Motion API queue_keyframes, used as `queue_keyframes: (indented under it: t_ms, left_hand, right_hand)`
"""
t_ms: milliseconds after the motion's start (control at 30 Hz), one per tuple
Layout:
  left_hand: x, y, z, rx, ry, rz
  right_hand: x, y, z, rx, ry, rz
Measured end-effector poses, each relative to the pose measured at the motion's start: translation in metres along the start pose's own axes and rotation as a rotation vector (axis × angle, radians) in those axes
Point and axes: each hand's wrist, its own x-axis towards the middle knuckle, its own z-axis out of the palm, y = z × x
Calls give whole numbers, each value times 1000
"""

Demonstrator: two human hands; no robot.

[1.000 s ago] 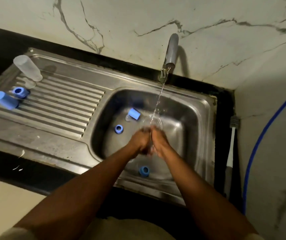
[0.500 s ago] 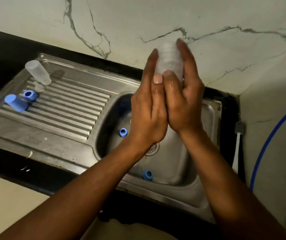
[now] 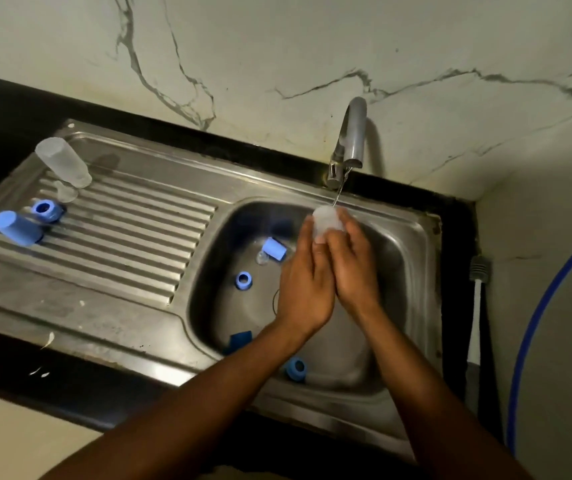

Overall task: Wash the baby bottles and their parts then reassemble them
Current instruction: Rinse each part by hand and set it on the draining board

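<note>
Frosted, translucent cylindrical bottle (image 3: 326, 221), clasped over the smooth steel sink (image 3: 412, 265): left grip (image 3: 307, 282) and right grip (image 3: 353, 268) both curl round its lower part, its end jutting above the fingertips (image 3: 307, 233) under the running tap (image 3: 355, 133).

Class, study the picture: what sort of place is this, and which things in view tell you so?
Most likely a home kitchen's washing-up corner: a steel sink with a ribbed draining board, and a tap running water onto a clear bottle held by the left hand and right hand.
</note>
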Motion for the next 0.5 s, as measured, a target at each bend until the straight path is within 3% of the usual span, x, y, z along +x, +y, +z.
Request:
queue_keyframes:
  t_ms: [67, 100, 133, 200, 233, 267, 333, 400, 500]
  left_hand:
    - [-4, -3, -7, 11, -11, 245]
    - [-2, -20, -9, 91, -63, 212]
    - [2, -41, -12, 204, -150, 72]
    - [2, -79, -17, 326, -413, -557]
    - [1, -90, -21, 276, -471, -800]
    - [0, -98, -28, 206, -443, -890]
    - [8, -99, -44, 146, -285, -859]
    - [17, -84, -60, 13, -144, -823]
    - [46, -68, -115, -120, 42, -664]
  right_hand:
    - [-12, -13, -1, 72, 104, -243]
    - [-18, 2, 5, 28, 140, -236]
    - [-21, 23, 13, 10, 112, -74]
    - [-24, 72, 33, -67, -95, 547]
    - [-26, 90, 43, -118, -161, 764]
    - [-25, 99, 53, -190, -171, 863]
    - [-15, 98, 70, -333, -85, 794]
    - [-2, 82, 88, -228, -12, 723]
    - [20, 49, 133, -62, -145, 564]
